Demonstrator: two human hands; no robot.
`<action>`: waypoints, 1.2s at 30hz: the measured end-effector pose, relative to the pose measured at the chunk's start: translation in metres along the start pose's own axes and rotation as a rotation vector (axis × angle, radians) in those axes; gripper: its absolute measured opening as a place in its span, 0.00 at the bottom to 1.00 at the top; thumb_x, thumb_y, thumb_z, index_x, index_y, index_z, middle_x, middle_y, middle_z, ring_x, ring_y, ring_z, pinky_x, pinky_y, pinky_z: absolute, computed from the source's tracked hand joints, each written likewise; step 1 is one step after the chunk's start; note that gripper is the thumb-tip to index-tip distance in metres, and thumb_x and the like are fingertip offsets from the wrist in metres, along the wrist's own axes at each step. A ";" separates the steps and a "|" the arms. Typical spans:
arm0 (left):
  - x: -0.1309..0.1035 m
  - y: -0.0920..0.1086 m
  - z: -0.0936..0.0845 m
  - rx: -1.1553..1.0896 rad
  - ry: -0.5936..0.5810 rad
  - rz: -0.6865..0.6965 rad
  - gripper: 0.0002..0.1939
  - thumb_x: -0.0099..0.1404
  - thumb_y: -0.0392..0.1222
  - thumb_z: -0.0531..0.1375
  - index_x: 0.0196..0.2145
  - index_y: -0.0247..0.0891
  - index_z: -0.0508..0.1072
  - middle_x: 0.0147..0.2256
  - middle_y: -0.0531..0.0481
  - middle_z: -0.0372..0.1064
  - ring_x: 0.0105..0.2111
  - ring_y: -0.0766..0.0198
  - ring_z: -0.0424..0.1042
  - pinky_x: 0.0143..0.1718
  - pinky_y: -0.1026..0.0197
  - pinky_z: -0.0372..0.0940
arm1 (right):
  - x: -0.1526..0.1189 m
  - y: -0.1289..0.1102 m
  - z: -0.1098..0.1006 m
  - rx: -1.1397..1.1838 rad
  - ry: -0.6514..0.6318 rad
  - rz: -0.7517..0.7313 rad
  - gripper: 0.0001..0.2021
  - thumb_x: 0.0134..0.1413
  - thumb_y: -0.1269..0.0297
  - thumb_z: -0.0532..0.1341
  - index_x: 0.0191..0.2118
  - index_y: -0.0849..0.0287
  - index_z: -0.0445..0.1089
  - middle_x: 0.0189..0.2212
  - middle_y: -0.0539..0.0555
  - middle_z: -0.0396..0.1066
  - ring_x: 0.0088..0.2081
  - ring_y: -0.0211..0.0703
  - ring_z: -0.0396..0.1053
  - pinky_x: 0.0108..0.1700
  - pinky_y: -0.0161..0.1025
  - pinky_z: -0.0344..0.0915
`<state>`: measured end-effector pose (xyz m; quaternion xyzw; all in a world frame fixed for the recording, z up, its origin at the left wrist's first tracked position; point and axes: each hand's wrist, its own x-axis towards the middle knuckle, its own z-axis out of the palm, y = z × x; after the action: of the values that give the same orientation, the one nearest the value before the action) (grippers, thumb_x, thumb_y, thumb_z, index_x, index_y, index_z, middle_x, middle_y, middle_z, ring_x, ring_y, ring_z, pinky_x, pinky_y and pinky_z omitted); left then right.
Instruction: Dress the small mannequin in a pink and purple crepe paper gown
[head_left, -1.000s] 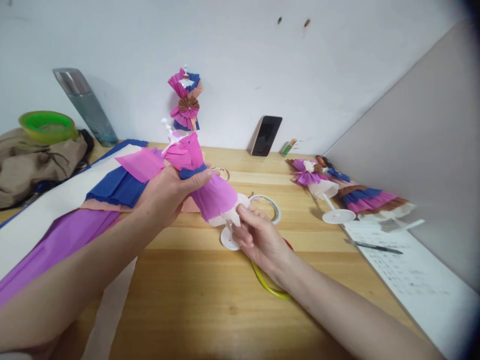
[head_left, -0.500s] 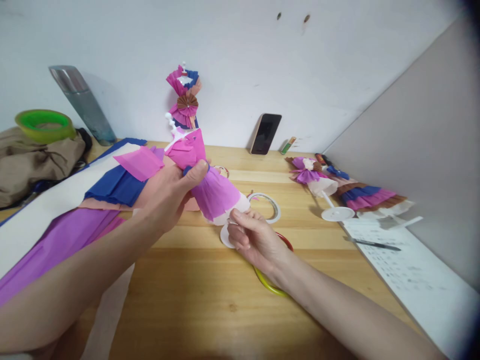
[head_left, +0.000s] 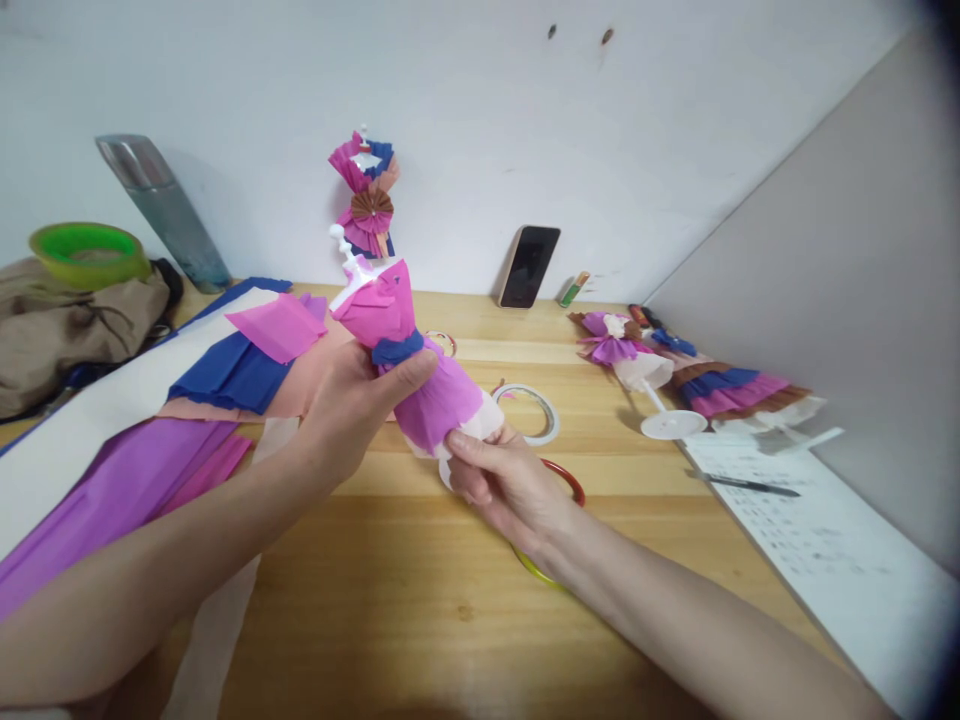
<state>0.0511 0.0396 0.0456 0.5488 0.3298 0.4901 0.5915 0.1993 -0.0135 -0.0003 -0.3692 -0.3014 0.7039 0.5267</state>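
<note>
A small white mannequin in a paper dress [head_left: 442, 400] is tilted in mid-air over the table, its neck toward the upper left. The dress has a pink top, a blue waistband and a purple skirt over white. My left hand [head_left: 367, 400] wraps round it at the waist, thumb on the purple skirt. With thumb and fingers my right hand [head_left: 502, 475] pinches the skirt's lower hem, partly hiding the white base. Behind it, another dressed figure [head_left: 371, 195] leans upright by the wall.
Crepe paper sheets [head_left: 225, 375] cover the left side, near a bottle [head_left: 161, 210] and green tape [head_left: 90, 255]. A phone [head_left: 529, 267] stands at the wall. White tape [head_left: 553, 415] lies mid-table. Two more dressed figures [head_left: 739, 392] and a pen [head_left: 754, 487] on written paper [head_left: 810, 560] are right.
My left thumb has moved down off the waist, exposing the blue band. My right hand has moved slightly left and now pinches the purple and white hem.
</note>
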 end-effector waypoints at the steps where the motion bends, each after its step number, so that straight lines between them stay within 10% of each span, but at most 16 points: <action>1: 0.000 0.000 0.001 -0.010 -0.002 -0.003 0.11 0.57 0.47 0.67 0.34 0.37 0.78 0.39 0.48 0.78 0.45 0.51 0.74 0.43 0.57 0.69 | 0.001 0.001 -0.001 0.005 0.022 -0.007 0.19 0.38 0.61 0.72 0.23 0.58 0.59 0.09 0.38 0.49 0.13 0.26 0.44 0.20 0.32 0.40; 8: 0.000 0.003 0.000 -0.121 -0.024 -0.050 0.13 0.61 0.49 0.63 0.37 0.38 0.76 0.38 0.47 0.77 0.45 0.52 0.74 0.43 0.56 0.69 | -0.001 0.001 -0.003 0.027 -0.049 0.012 0.23 0.36 0.58 0.73 0.15 0.59 0.57 0.08 0.41 0.51 0.14 0.27 0.48 0.20 0.32 0.44; 15: 0.011 0.001 -0.017 -0.085 -0.302 -0.078 0.18 0.50 0.35 0.68 0.41 0.41 0.76 0.46 0.50 0.75 0.49 0.48 0.72 0.44 0.55 0.69 | 0.001 -0.003 -0.002 0.064 -0.058 -0.010 0.19 0.37 0.60 0.73 0.20 0.59 0.61 0.11 0.41 0.54 0.15 0.27 0.48 0.18 0.29 0.45; 23: 0.005 -0.008 -0.002 -0.020 -0.043 -0.001 0.19 0.51 0.37 0.70 0.41 0.37 0.75 0.42 0.46 0.76 0.45 0.53 0.74 0.46 0.57 0.68 | 0.001 0.001 -0.003 0.051 -0.047 -0.001 0.19 0.35 0.60 0.74 0.17 0.60 0.61 0.09 0.41 0.51 0.15 0.27 0.50 0.20 0.29 0.48; 36: 0.014 -0.004 -0.009 -0.181 -0.064 -0.050 0.11 0.58 0.39 0.66 0.39 0.34 0.75 0.40 0.43 0.77 0.45 0.51 0.75 0.47 0.54 0.69 | 0.003 0.001 -0.009 0.106 -0.069 0.055 0.12 0.39 0.67 0.72 0.20 0.61 0.68 0.12 0.44 0.63 0.14 0.26 0.55 0.17 0.25 0.52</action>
<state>0.0481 0.0558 0.0423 0.5001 0.2790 0.4852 0.6608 0.2059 -0.0108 -0.0061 -0.3245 -0.2715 0.7455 0.5150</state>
